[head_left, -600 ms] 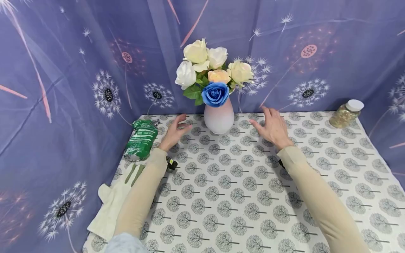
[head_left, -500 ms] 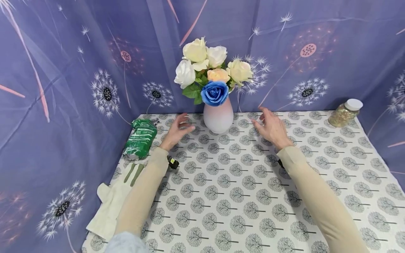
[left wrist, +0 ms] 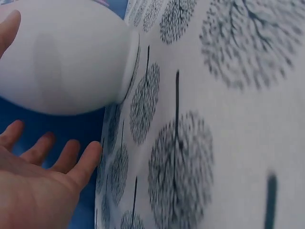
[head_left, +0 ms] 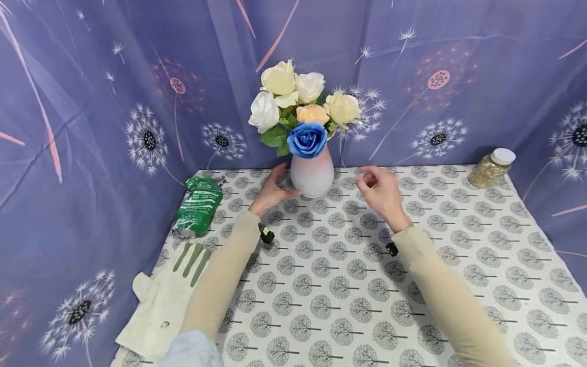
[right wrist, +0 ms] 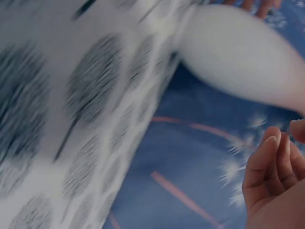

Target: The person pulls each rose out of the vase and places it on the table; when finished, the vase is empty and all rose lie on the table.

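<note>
A white-and-pink vase (head_left: 312,176) stands upright at the back of the table, holding a bouquet with a blue rose (head_left: 307,139) in front and several white, cream and peach roses (head_left: 343,108) around it. My left hand (head_left: 271,190) is at the vase's left side with its fingers spread. In the left wrist view those fingers (left wrist: 71,157) stay apart from the vase; whether the thumb touches it I cannot tell. On the other side, my right hand (head_left: 381,193) hovers a short way off the vase, fingers loosely curled around nothing.
To the left lie a green packet (head_left: 198,206) and, partly under my left forearm, a pale work glove (head_left: 160,306). A jar with a white lid (head_left: 491,168) stands at the back right corner. A blue dandelion-print curtain (head_left: 390,66) rises behind the tree-patterned tablecloth (head_left: 348,306).
My left hand has moved right, close to the vase. My right hand has shifted a little left, and its fingers have curled inward.
</note>
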`<state>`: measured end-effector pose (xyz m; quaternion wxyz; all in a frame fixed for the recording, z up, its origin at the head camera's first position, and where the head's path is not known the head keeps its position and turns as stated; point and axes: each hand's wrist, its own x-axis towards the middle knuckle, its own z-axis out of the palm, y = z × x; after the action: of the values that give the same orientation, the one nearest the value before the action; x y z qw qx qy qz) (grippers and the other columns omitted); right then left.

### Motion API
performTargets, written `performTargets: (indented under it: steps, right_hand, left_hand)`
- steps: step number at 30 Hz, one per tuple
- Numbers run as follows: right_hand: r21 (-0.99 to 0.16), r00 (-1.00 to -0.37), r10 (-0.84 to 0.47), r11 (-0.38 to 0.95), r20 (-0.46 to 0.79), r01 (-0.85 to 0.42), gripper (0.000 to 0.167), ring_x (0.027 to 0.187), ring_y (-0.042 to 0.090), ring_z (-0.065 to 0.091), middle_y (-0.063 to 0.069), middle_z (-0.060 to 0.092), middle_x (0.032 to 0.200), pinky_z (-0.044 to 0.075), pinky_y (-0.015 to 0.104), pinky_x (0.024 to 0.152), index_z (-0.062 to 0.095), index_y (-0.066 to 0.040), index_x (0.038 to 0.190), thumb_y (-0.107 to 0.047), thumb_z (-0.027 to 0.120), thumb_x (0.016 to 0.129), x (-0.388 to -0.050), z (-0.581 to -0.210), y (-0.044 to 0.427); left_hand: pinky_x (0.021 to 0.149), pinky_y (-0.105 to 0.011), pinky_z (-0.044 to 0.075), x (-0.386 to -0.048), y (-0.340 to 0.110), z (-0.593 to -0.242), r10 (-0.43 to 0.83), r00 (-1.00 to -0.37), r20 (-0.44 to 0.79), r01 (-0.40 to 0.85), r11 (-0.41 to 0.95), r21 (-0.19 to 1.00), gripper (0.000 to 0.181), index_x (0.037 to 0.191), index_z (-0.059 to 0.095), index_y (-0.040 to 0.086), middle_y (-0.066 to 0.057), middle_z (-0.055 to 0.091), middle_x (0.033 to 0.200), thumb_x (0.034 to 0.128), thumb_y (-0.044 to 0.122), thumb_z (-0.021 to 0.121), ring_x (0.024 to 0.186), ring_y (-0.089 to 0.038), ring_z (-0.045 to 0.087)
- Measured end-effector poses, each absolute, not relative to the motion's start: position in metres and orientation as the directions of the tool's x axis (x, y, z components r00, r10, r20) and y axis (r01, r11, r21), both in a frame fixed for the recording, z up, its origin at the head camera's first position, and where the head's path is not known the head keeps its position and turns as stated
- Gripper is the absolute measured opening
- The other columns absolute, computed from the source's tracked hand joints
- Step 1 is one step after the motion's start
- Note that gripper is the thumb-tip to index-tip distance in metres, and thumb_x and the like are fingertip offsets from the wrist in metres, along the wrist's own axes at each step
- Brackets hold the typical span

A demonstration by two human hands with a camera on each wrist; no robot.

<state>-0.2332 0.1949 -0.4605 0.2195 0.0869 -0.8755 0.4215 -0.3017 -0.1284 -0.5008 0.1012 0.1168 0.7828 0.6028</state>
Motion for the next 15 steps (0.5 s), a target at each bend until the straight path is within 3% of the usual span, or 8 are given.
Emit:
performTargets:
  steps: [3,7,12,15]
  right_hand:
    - [-0.659,-0.835,0.003,0.615,0.551,-0.433,0.024,0.064,0.008,0.061,0.018,0.075,0.080,0.043,0.004,0.062,0.077,0.005,0.116,-0.002,0.080,0.094,-0.226,-0.450,0.182]
    - [-0.569,-0.753,-0.041,0.629,0.656,-0.530,0.026,0.062,0.023,0.065,0.017,0.073,0.076,0.040,0.004,0.065,0.077,0.006,0.114,-0.003,0.084,0.091,-0.221,-0.435,0.166]
    - [-0.544,-0.722,-0.052,0.620,0.690,-0.565,0.034,0.064,0.026,0.066,0.015,0.073,0.079,0.041,0.006,0.065,0.076,0.004,0.119,-0.008,0.087,0.090,-0.226,-0.417,0.149]
    - [-0.535,-0.712,-0.064,0.614,0.700,-0.581,0.040,0.066,0.028,0.065,0.016,0.073,0.081,0.047,0.015,0.065,0.075,0.005,0.123,-0.011,0.089,0.089,-0.230,-0.407,0.139]
  left_hand:
    - [0.129,-0.061,0.043,-0.306,-0.118,-0.504,0.305,-0.952,-0.007,0.066,0.230,0.971,0.113,0.174,0.021,0.012,-0.021,0.029,0.178,0.0856,0.009,0.091,0.160,-0.047,0.039]
    - [0.126,-0.060,0.048,-0.310,-0.111,-0.506,0.306,-0.952,-0.029,0.041,0.217,0.975,0.115,0.174,0.020,0.012,-0.025,0.032,0.174,0.0845,0.008,0.093,0.156,-0.048,0.044]
    - [0.124,-0.059,0.050,-0.313,-0.111,-0.509,0.292,-0.956,-0.037,0.033,0.230,0.973,0.116,0.174,0.020,0.013,-0.027,0.033,0.173,0.0835,0.008,0.094,0.154,-0.049,0.048]
    - [0.125,-0.058,0.050,-0.314,-0.110,-0.509,0.301,-0.953,-0.024,0.046,0.224,0.974,0.115,0.173,0.020,0.013,-0.027,0.035,0.172,0.0841,0.008,0.093,0.155,-0.048,0.048]
